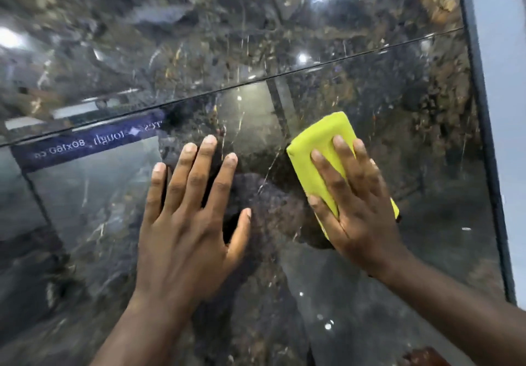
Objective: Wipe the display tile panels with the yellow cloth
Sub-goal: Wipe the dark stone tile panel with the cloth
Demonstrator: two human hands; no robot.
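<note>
The right hand (355, 206), fingers straight, presses the cloth (321, 138) on the lower panel (427, 166) beside the flat, spread left hand (193, 217); wiping seems underway, how much remains I cannot tell.

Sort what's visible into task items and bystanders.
Job: yellow cloth; right hand pressing it flat; left hand flat on the lower tile panel; upper tile panel.
Not involved: blue lettered strip; dark frame edge; grey wall.

Tile showroom, glossy dark marble display panels (412, 152), reflected blue size banner (85, 143) reading 80x160
</note>
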